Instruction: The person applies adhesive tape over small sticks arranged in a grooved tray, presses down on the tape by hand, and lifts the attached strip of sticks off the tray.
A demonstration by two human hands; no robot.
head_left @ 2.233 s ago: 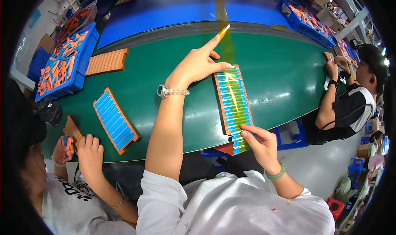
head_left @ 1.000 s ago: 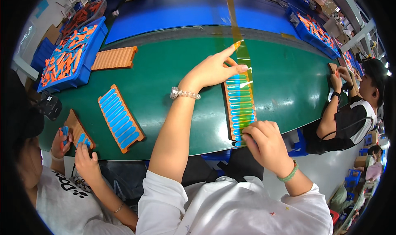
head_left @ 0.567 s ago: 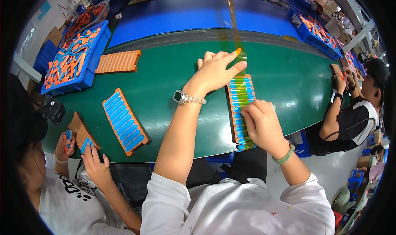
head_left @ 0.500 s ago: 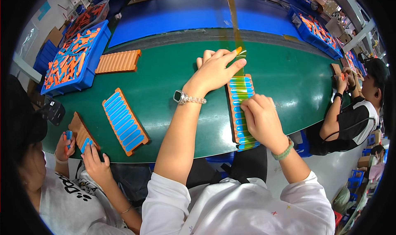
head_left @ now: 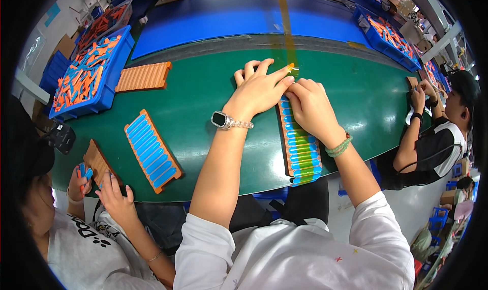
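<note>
A strip of clear yellow adhesive tape [head_left: 287, 38] stretches from the top of the view down to my hands. My left hand [head_left: 260, 90] grips it between thumb and index finger, its other fingers spread; an orange covering shows on the index fingertip. Close against the left thumb, my right hand [head_left: 311, 107] has its fingers pinched together at the tape, partly hiding it. Beneath the right hand lies an orange-brown grooved tray [head_left: 288, 152] filled with blue slim pieces [head_left: 305, 156]. Tape lies along the tray's near part, reaching its near end.
Another filled tray [head_left: 152, 150] and an empty grooved tray [head_left: 144, 77] lie left on the green table [head_left: 213, 157]. Blue bins [head_left: 109, 94] of orange and blue pieces stand far left and far right [head_left: 389, 40]. Co-workers sit at left [head_left: 117, 198] and right [head_left: 432, 137].
My right hand has slid away from me, from the tray's middle to its far end beside my left hand. The left hand has hardly moved and keeps hold of the tape.
</note>
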